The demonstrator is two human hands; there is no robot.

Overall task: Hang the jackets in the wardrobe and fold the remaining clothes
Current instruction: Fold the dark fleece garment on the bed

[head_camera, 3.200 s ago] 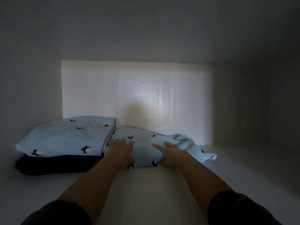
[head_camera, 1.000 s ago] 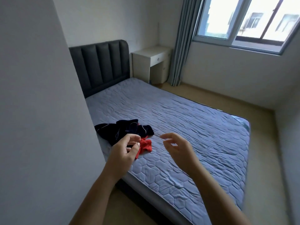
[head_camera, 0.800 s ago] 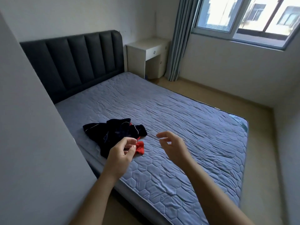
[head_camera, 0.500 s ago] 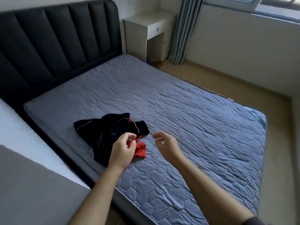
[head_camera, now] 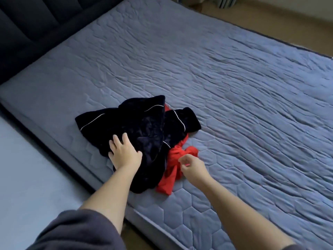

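Observation:
A crumpled dark navy velvet garment (head_camera: 144, 123) with thin white piping lies near the bed's near edge. A red garment (head_camera: 173, 159) pokes out from under its right side. My left hand (head_camera: 124, 154) lies on the navy garment's lower left part with fingers spread. My right hand (head_camera: 192, 166) hovers at the red garment's right edge, fingers loosely curled, holding nothing that I can see.
The clothes lie on a grey-blue quilted mattress (head_camera: 234, 87). A dark padded headboard (head_camera: 36, 20) stands at the upper left. A pale flat surface (head_camera: 27, 168) runs along the bed's left side. Wooden floor (head_camera: 270, 18) shows beyond the far edge.
I turned from the wardrobe shelf with folded blue clothes to the bed and came close. My left hand went down onto the navy garment; my right hand dropped toward the red one.

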